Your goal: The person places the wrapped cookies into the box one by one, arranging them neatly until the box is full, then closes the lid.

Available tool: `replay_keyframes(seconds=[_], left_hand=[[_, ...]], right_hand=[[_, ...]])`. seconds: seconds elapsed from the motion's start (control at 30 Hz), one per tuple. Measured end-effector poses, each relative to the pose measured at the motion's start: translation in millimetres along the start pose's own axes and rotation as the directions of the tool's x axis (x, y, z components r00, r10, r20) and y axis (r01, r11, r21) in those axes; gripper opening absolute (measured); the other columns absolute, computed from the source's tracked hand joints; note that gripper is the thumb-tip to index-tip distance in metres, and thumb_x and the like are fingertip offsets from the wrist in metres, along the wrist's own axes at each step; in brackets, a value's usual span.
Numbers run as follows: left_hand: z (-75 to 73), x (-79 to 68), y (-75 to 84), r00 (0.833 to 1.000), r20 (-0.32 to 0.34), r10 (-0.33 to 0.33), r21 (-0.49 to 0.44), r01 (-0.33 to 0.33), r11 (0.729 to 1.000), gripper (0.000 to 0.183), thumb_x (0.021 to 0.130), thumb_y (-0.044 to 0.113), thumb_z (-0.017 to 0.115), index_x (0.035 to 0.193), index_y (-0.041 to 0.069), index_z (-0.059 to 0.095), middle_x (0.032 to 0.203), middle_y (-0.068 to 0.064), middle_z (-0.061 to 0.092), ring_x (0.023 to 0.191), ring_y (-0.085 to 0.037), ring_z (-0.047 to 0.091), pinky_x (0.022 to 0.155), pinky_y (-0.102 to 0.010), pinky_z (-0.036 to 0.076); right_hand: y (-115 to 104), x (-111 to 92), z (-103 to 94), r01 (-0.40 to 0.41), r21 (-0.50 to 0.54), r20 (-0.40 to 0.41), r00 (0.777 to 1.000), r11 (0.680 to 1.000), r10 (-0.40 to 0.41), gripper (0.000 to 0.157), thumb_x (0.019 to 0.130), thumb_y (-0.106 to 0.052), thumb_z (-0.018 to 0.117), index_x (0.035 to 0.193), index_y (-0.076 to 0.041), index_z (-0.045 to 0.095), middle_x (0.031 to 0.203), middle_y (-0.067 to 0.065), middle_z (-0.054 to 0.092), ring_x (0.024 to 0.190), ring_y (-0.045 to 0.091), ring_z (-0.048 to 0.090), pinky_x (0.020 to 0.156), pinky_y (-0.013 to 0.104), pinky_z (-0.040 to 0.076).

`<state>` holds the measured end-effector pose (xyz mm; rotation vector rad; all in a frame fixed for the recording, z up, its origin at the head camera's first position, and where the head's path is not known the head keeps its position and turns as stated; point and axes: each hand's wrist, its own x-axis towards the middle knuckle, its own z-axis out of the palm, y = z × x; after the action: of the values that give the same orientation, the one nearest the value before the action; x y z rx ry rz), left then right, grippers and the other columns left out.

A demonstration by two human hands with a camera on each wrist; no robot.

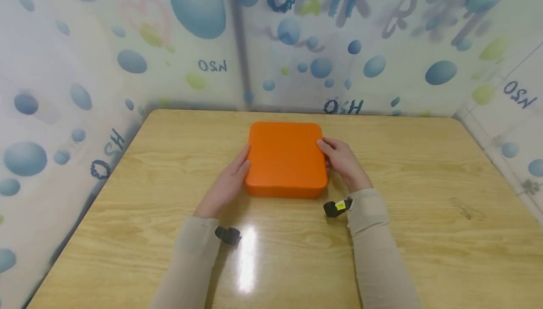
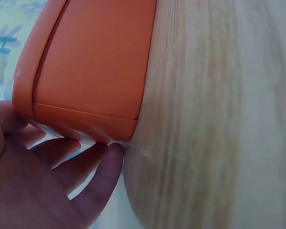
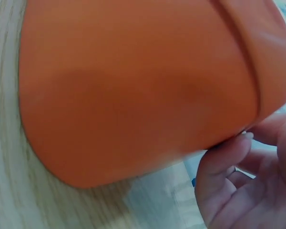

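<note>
An orange square box point(image 1: 285, 160) with rounded corners lies on the wooden table, its smooth top facing up. A seam runs round it near one edge of its side point(image 2: 93, 52) in the left wrist view. My left hand point(image 1: 226, 184) rests against the box's left side, fingers fairly straight and fingertips touching the wall. On the right side, my right hand point(image 1: 342, 160) grips the box's edge, thumb over the top rim and the other fingers curled at the side. In the right wrist view, fingertips point(image 3: 236, 148) meet the wall close to the seam. The box's inside is hidden.
The light wooden table point(image 1: 424, 182) extends around the box on every side. Behind it stands a pale wall point(image 1: 263, 64) with blue and green spots and lettering. Dark wrist straps point(image 1: 229, 235) show at both sleeves.
</note>
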<state>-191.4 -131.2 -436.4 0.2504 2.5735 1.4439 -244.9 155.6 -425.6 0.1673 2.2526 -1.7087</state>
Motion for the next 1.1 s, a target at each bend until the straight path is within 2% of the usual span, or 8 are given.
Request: replay_keyframes(seconds=[0.37, 0.5, 0.6, 0.7, 0.8, 0.97, 1.03, 1.1], left_hand=[[-1.3, 4.4, 6.1, 1.0, 0.006, -0.028, 0.004, 0.028, 1.0, 0.051, 0.094, 0.048, 0.028, 0.141, 0.036, 0.012, 0.144, 0.019, 0.012, 0.131, -0.007, 0.013, 0.107, -0.038, 0.013], [-1.7, 9.3, 6.0, 0.999, -0.032, -0.029, 0.039, 0.031, 0.999, 0.05, 0.094, 0.047, 0.03, 0.141, 0.035, 0.016, 0.144, 0.016, 0.017, 0.131, -0.008, 0.017, 0.107, -0.037, 0.016], [-0.3, 12.6, 5.3, 0.998, -0.054, -0.036, 0.058, 0.039, 0.998, 0.051, 0.094, 0.046, 0.031, 0.141, 0.032, 0.018, 0.144, 0.012, 0.02, 0.131, -0.01, 0.02, 0.106, -0.038, 0.018], [3.7, 14.3, 4.9, 0.996, -0.073, -0.055, 0.07, 0.06, 0.996, 0.052, 0.094, 0.047, 0.031, 0.142, 0.029, 0.02, 0.143, 0.011, 0.024, 0.13, -0.012, 0.023, 0.106, -0.039, 0.019], [8.0, 16.9, 5.9, 0.994, -0.09, -0.062, 0.077, 0.069, 0.995, 0.053, 0.094, 0.049, 0.031, 0.141, 0.027, 0.023, 0.143, 0.009, 0.027, 0.129, -0.015, 0.026, 0.105, -0.04, 0.021], [15.6, 23.7, 10.5, 0.991, -0.097, -0.089, 0.061, 0.095, 0.994, 0.054, 0.092, 0.052, 0.031, 0.14, 0.028, 0.026, 0.141, 0.008, 0.03, 0.128, -0.015, 0.028, 0.104, -0.039, 0.023], [18.2, 26.1, 12.2, 0.99, -0.101, -0.094, 0.061, 0.1, 0.993, 0.053, 0.092, 0.051, 0.031, 0.14, 0.028, 0.027, 0.141, 0.007, 0.031, 0.128, -0.015, 0.029, 0.104, -0.039, 0.023], [20.0, 27.6, 13.9, 0.99, -0.107, -0.095, 0.06, 0.102, 0.993, 0.054, 0.093, 0.05, 0.031, 0.14, 0.026, 0.027, 0.141, 0.005, 0.031, 0.128, -0.017, 0.029, 0.104, -0.039, 0.023]], right_hand=[[5.9, 4.3, 0.2, 0.01, 0.019, -0.05, 0.999, 1.0, -0.009, 0.06, 0.087, -0.051, 0.046, 0.137, -0.018, 0.037, 0.117, 0.006, 0.051, 0.086, 0.02, 0.051, 0.073, 0.027, 0.046], [6.0, 6.5, 2.1, 0.039, -0.022, -0.095, 0.995, 0.999, -0.041, 0.062, 0.086, -0.053, 0.045, 0.137, -0.018, 0.038, 0.123, 0.005, 0.05, 0.094, 0.021, 0.051, 0.08, 0.032, 0.046], [4.4, 6.1, 3.0, 0.05, -0.091, -0.13, 0.99, 0.995, -0.061, 0.059, 0.088, -0.051, 0.043, 0.137, -0.019, 0.036, 0.132, 0.003, 0.044, 0.111, 0.021, 0.046, 0.094, 0.037, 0.038], [3.7, 4.0, 2.8, 0.055, -0.131, -0.155, 0.985, 0.99, -0.075, 0.054, 0.091, -0.047, 0.04, 0.138, -0.019, 0.036, 0.138, 0.001, 0.038, 0.123, 0.02, 0.036, 0.102, 0.04, 0.028], [3.0, 2.5, 0.0, 0.073, -0.14, -0.163, 0.982, 0.987, -0.095, 0.05, 0.094, -0.04, 0.038, 0.138, -0.017, 0.035, 0.137, 0.003, 0.038, 0.121, 0.021, 0.038, 0.101, 0.04, 0.03], [4.2, 0.9, -9.9, 0.13, -0.126, -0.138, 0.98, 0.984, -0.147, 0.046, 0.094, -0.024, 0.038, 0.139, -0.015, 0.032, 0.123, 0.011, 0.044, 0.102, 0.025, 0.046, 0.089, 0.038, 0.041], [5.5, 0.5, -13.3, 0.155, -0.118, -0.115, 0.979, 0.981, -0.169, 0.047, 0.094, -0.02, 0.038, 0.14, -0.016, 0.03, 0.124, 0.012, 0.043, 0.103, 0.026, 0.045, 0.088, 0.038, 0.042], [6.6, -0.3, -15.1, 0.174, -0.126, -0.082, 0.979, 0.977, -0.185, 0.049, 0.094, -0.02, 0.039, 0.141, -0.017, 0.026, 0.133, 0.011, 0.038, 0.111, 0.026, 0.043, 0.092, 0.04, 0.04]])
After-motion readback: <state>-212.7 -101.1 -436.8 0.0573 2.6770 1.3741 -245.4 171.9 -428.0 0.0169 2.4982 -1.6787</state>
